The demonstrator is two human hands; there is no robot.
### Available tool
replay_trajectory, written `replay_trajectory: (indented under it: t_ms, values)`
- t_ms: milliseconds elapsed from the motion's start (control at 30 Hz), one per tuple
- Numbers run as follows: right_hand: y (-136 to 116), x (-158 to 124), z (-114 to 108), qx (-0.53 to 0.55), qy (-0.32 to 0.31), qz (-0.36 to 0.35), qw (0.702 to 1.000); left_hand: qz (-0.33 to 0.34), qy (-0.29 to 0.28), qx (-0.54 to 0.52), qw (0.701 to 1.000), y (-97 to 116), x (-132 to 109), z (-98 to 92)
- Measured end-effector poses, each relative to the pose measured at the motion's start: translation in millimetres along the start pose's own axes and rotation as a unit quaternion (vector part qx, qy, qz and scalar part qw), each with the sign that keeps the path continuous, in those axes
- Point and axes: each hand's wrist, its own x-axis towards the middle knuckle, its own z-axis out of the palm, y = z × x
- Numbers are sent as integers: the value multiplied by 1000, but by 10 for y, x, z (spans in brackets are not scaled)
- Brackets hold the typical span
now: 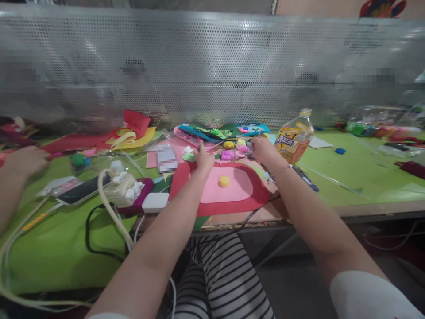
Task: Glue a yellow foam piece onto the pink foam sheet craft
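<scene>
My left hand (205,159) reaches over the back of the red sheet, one finger stretched out, beside a lump of white and green clay (188,155). To the right, my right hand (264,151) has its fingers curled together; what they hold, if anything, I cannot make out. Pink clay (243,149), a purple packet (227,154) and a yellow lump (229,145) lie between the hands. In front of them a pink rounded sheet (212,190) rests on a larger red sheet (186,206), with a yellow clay piece (225,181) on it.
A drink bottle (295,138) stands beyond my right hand. Left are a power strip (124,189), a white charger (155,202), a phone (85,188) and looping cables. Another person's hand (25,165) is at far left. A perforated metal screen (199,66) rises behind the table.
</scene>
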Motion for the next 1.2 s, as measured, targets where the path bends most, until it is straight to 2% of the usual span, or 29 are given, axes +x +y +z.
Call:
replay_trajectory:
  t_ms: [67,233,367,567,667,733,900,1033,1200]
  values:
    - [30,4,-14,-13,-11,21,1000,10,3,71,997,30,-41,7]
    - [85,-20,-64,-37,-22,50,998,47,-55,168,983,102,-153,-15]
    - [56,-59,-124,-55,-33,65,996,89,-77,238,964,177,-220,-58]
    - [4,-67,-146,-78,-81,85,990,205,-182,365,890,417,-488,-43]
    - [-3,-50,-122,-83,-90,89,988,261,-223,396,852,426,-644,16]
    - [-7,-42,-107,-79,-91,87,989,256,-258,410,836,368,-695,64]
    - [-31,-38,-86,-67,-90,80,990,204,-314,409,832,225,-665,158]
    - [-76,-47,-89,-70,-91,69,991,164,-345,404,831,214,-635,164]
    - [-122,-59,-119,-69,-101,71,990,150,-371,397,826,229,-642,133]
